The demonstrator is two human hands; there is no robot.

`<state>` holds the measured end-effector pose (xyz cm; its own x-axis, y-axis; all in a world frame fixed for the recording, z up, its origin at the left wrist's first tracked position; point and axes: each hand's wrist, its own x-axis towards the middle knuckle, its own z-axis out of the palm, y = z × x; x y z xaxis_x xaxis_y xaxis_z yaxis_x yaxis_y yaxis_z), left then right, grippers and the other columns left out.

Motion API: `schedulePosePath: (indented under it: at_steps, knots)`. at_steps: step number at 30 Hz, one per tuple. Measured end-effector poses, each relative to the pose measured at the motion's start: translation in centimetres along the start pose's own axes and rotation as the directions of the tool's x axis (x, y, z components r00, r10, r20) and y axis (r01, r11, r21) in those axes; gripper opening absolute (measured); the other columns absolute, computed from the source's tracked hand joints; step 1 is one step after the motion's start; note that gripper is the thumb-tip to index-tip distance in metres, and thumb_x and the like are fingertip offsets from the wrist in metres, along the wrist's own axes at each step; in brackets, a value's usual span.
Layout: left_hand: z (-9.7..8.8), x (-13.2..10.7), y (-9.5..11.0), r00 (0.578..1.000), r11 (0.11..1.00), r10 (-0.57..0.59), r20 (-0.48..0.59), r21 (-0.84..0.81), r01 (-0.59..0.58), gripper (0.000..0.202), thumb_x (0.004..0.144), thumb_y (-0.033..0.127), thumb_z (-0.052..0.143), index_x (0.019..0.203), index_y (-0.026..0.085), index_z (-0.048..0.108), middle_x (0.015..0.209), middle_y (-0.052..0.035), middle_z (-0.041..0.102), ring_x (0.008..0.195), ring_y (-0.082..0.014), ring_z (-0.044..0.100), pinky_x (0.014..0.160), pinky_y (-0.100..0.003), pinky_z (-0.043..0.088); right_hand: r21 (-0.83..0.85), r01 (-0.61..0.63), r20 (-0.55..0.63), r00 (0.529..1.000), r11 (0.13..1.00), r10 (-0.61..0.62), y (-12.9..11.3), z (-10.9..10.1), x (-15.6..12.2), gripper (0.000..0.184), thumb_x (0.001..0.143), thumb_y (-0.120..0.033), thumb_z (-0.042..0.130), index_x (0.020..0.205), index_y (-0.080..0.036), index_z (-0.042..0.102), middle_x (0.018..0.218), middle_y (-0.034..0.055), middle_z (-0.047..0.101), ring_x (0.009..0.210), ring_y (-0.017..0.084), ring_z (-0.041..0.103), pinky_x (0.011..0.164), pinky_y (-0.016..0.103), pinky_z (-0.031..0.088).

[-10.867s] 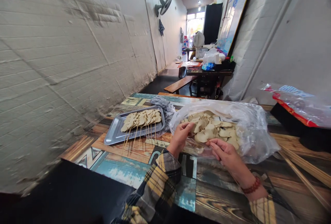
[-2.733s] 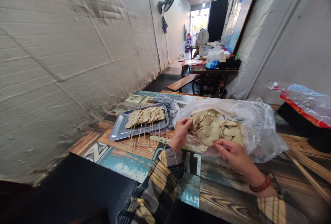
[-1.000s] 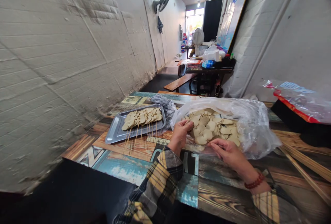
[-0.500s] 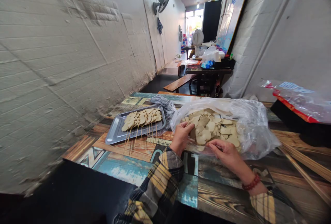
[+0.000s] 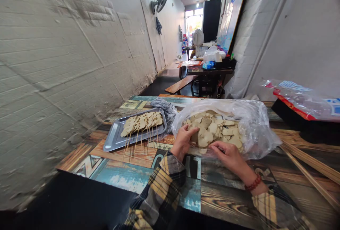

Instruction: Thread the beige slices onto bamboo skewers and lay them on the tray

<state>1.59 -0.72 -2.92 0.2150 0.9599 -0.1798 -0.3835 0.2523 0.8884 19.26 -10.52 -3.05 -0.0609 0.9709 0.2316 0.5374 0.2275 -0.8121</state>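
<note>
My left hand (image 5: 183, 139) is closed at the near rim of a clear plastic bag (image 5: 256, 127), thumb and fingers gripping thin, round beige slices (image 5: 204, 138). Close on its right, my right hand (image 5: 228, 157) pinches a bamboo skewer, nearly all of it hidden by the fingers and the slices. Many loose beige slices (image 5: 231, 130) lie inside the open bag. To the left, a metal tray (image 5: 113, 141) bears several threaded skewers (image 5: 143, 123) side by side, their bare sticks pointing toward me over the rim.
A bundle of bare bamboo sticks (image 5: 310, 161) lies at the right. Behind it sits a black container (image 5: 292, 116) with red and clear plastic packaging (image 5: 305, 99). A grey crumpled cloth (image 5: 163, 105) is behind the tray. A brick wall (image 5: 53, 63) borders the left side.
The whole view has shifted slightly, so things appear a little further left. Both hands keep their hold by the bag, with only slight finger movement.
</note>
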Motion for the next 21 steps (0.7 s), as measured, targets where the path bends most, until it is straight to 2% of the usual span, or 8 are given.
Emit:
schedulePosePath:
  at_steps: [4, 9, 11, 14, 17, 21]
  knots:
    - [0.4, -0.3, 0.9, 0.999, 0.986, -0.033, 0.013, -0.164, 0.034, 0.046, 0.055, 0.045, 0.093, 0.082, 0.015, 0.071, 0.081, -0.0062, 0.073, 0.069, -0.0151, 0.062, 0.064, -0.027, 0.050, 0.137, -0.115, -0.015, 0.993, 0.984, 0.118, 0.5, -0.3, 0.2, 0.043, 0.091, -0.055, 0.053, 0.081, -0.018, 0.072, 0.052, -0.0021, 0.055, 0.050, 0.015, 0.051, 0.052, 0.027, 0.039]
    - [0.6, -0.5, 1.1, 0.999, 0.972, -0.041, -0.005, -0.231, 0.038, 0.027, 0.070, 0.037, 0.086, 0.080, 0.017, 0.072, 0.080, -0.0053, 0.073, 0.070, -0.0152, 0.061, 0.065, -0.027, 0.049, 0.277, -0.174, 0.015, 0.984, 0.945, 0.177, 1.1, -0.1, 0.4, 0.052, 0.087, -0.065, 0.055, 0.085, -0.016, 0.072, 0.049, -0.0051, 0.047, 0.045, 0.012, 0.042, 0.046, 0.025, 0.032]
    - [0.6, -0.4, 0.9, 0.999, 0.979, -0.013, 0.030, -0.205, 0.019, 0.030, 0.067, 0.037, 0.089, 0.082, 0.017, 0.073, 0.082, -0.0052, 0.073, 0.074, -0.0156, 0.063, 0.069, -0.027, 0.049, 0.265, -0.176, 0.031, 0.984, 0.948, 0.174, 1.0, -0.1, 0.4, 0.051, 0.088, -0.063, 0.055, 0.085, -0.015, 0.072, 0.049, -0.0050, 0.047, 0.045, 0.012, 0.041, 0.046, 0.025, 0.031]
    - [0.5, -0.3, 0.4, 0.997, 0.987, 0.019, 0.079, -0.163, -0.006, 0.042, 0.053, 0.038, 0.095, 0.082, 0.015, 0.074, 0.082, -0.0050, 0.073, 0.075, -0.0151, 0.063, 0.073, -0.027, 0.050, 0.198, -0.142, 0.038, 0.990, 0.970, 0.138, 0.6, 0.0, 0.3, 0.044, 0.089, -0.056, 0.055, 0.082, -0.016, 0.072, 0.050, -0.0040, 0.050, 0.047, 0.013, 0.044, 0.049, 0.026, 0.033]
    - [0.5, -0.1, 0.2, 0.998, 0.991, 0.034, 0.055, -0.135, -0.026, 0.047, 0.046, 0.039, 0.097, 0.078, 0.014, 0.074, 0.075, -0.0029, 0.072, 0.068, -0.0125, 0.061, 0.068, -0.025, 0.048, 0.140, -0.103, 0.022, 0.995, 0.985, 0.101, 0.2, 0.0, 0.4, 0.039, 0.091, -0.050, 0.054, 0.078, -0.017, 0.072, 0.051, -0.0030, 0.052, 0.048, 0.013, 0.046, 0.052, 0.027, 0.035]
    - [0.6, -0.1, 0.3, 0.999, 0.994, 0.032, 0.036, -0.102, -0.028, 0.048, 0.044, 0.041, 0.098, 0.076, 0.013, 0.075, 0.069, -0.0014, 0.071, 0.063, -0.0106, 0.058, 0.063, -0.023, 0.045, 0.110, -0.084, 0.039, 0.996, 0.990, 0.080, 0.0, -0.2, 0.4, 0.036, 0.092, -0.045, 0.052, 0.081, -0.017, 0.073, 0.053, -0.0018, 0.055, 0.050, 0.014, 0.048, 0.053, 0.028, 0.036]
